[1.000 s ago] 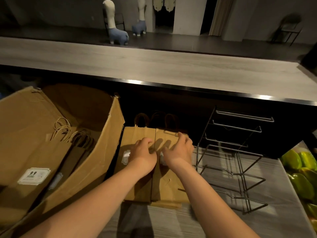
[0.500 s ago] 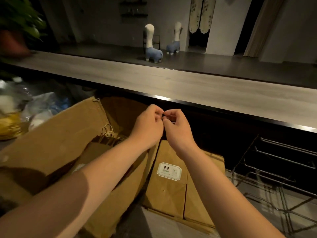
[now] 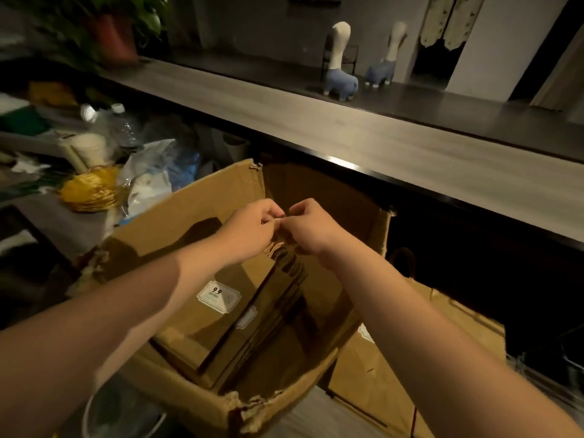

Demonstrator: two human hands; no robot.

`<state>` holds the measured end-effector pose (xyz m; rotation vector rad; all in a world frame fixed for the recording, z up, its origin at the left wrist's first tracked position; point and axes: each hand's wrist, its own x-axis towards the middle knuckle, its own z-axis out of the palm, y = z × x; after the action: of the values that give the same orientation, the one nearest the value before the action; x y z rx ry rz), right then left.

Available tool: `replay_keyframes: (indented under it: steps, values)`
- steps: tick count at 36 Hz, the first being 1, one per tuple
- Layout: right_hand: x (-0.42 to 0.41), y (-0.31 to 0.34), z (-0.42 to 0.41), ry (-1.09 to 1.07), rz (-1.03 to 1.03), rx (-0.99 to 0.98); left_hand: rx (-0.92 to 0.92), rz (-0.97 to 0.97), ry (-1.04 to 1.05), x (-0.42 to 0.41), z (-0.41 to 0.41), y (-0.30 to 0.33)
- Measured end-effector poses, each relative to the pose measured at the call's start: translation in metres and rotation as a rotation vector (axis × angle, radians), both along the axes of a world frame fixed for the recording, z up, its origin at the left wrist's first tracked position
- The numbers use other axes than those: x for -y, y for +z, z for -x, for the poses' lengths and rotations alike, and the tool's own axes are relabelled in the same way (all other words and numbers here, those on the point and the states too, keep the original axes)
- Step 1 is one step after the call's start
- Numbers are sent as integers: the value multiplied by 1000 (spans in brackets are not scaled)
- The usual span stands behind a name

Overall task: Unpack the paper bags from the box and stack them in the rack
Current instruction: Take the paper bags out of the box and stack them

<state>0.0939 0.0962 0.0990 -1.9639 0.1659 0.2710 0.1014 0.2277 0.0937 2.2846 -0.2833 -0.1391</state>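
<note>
A: Left to right, quick. Clutter past the box's left wall, then the cardboard box, open, near rim torn. Paper bags stand packed inside, price label facing up.

B: Hands?

A: Left hand and right hand meet over the box's middle, fingertips pinched together on the twine handles of the bags. Both clamp on the handles; which bag, can't tell.

B: How should the step go?

A: Likely gather one bag's handles only, then lift straight up so neighbours don't drag along. Flimsy twine, so support the bag body once it's free.

B: Room?

A: Counter edge overhangs just behind the box's far wall, so headroom looks tight there. More bags lie flat outside the box's right wall. Rack barely shows at the right edge, too dark to judge.
</note>
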Motion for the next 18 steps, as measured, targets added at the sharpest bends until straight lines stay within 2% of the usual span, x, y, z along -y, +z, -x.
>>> replay_keyframes:
  steps: [6,9,15,18]
  values:
    - [-51,-14,-48,140,188,-241,-98,-115,60,-42,-30,-28]
    - [-72,-27,-56,214,194,-418,-222,-158,59,-57,-39,-45]
    - [-70,-83,-51,167,299,-599,-463,-516,-1,-71,-48,-75]
    - [-54,-102,-43,137,318,-711,-572,-617,-3,-69,-55,-79]
